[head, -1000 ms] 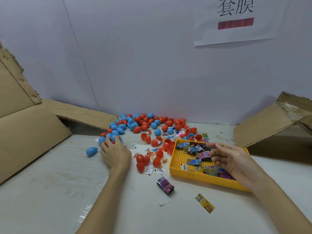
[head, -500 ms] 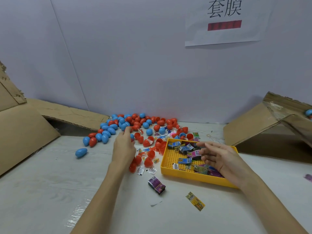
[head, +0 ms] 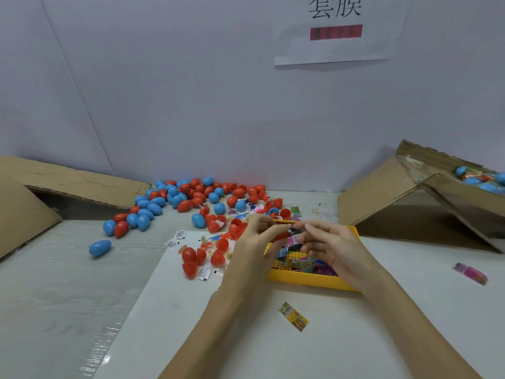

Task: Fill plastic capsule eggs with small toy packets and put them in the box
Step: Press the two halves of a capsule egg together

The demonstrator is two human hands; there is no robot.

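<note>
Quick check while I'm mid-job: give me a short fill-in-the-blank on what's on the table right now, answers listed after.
1. Both hands meet above a tray whose colour is ____.
2. The right hand pinches a small ____ packet.
3. One egg lies apart on the left of the table; its colour is ____.
4. The box at the right already holds several ____.

Missing words: yellow; pink; blue; eggs
</note>
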